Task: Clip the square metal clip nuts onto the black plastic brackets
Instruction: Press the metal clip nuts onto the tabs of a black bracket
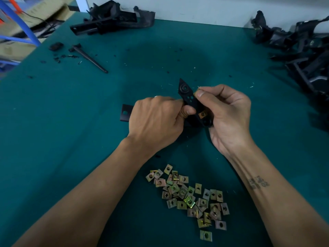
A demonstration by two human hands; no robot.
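Observation:
I hold a black plastic bracket [189, 97] above the middle of the green table. My left hand [156, 120] grips its lower part, and one flat end with a hole sticks out to the left of that hand. My right hand [229, 113] pinches a brass-coloured clip nut [195, 93] against the bracket's right edge between thumb and forefinger. Another clip nut [203, 114] sits on the bracket lower down. A loose pile of square metal clip nuts [190, 195] lies on the table near me, between my forearms.
A heap of black plastic brackets [302, 50] fills the right side of the table. More black parts [112, 16] lie at the far edge by the wall. A dark pointed tool [90, 58] and black plastic scraps lie at the far left. Cardboard and a blue frame stand beyond the left edge.

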